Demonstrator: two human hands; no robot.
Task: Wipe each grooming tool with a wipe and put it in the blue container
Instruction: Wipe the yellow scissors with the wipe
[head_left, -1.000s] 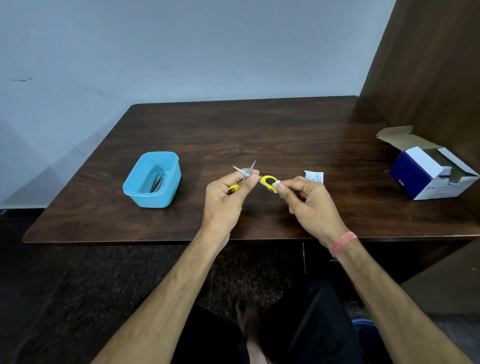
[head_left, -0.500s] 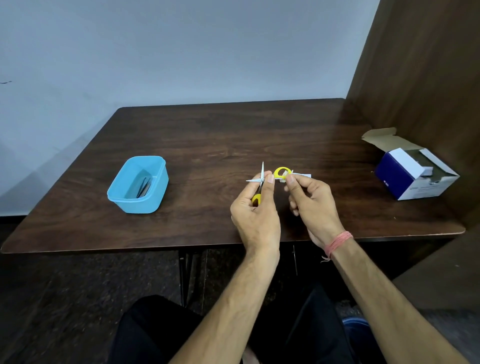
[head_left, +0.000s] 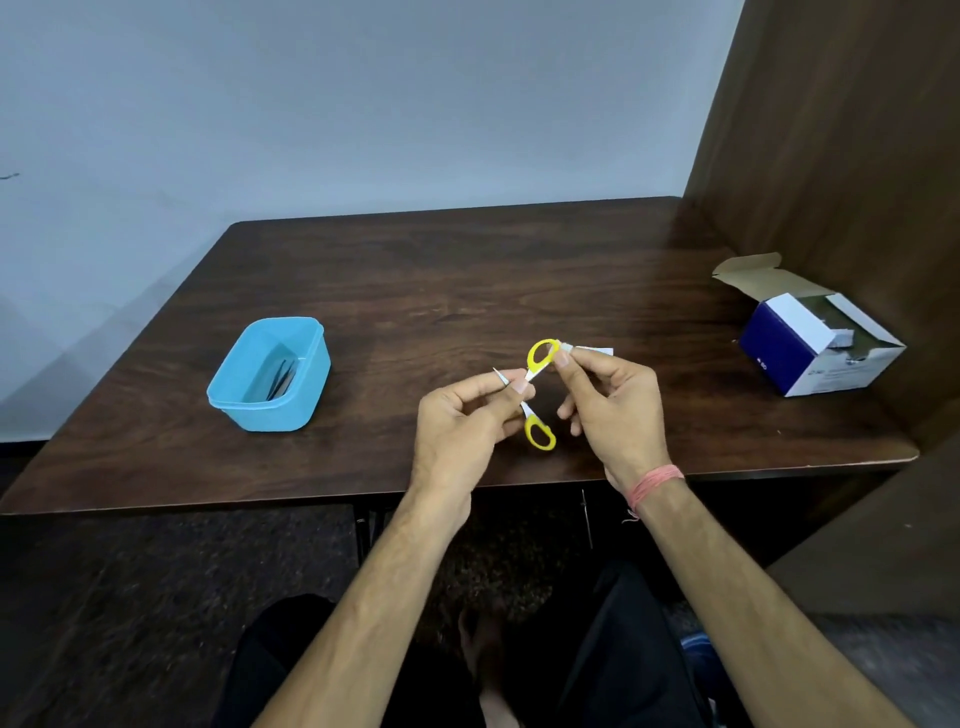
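You see a soft, even light here, not very bright. The table (head_left: 467, 291) shines a little near its middle, where light from above bounces off. Under the table it is dark. The wall (head_left: 311, 104) has a faint gray shadow at the left. Straight lines bend near the edges. Everything looks a bit soft.

Dark wood-grain table (head_left: 415, 280) w/ rounded corners, set vs a pale blue-grey wall (head_left: 363, 104). Brown wooden panel (head_left: 841, 156) on the right side. Blue-and-white cardboard box (head_left: 815, 348) near table's right edge — flap open, tilted. Dark speckled floor (head_left: 130, 597) below. Pink thread band (head_left: 655, 482) on a wrist.
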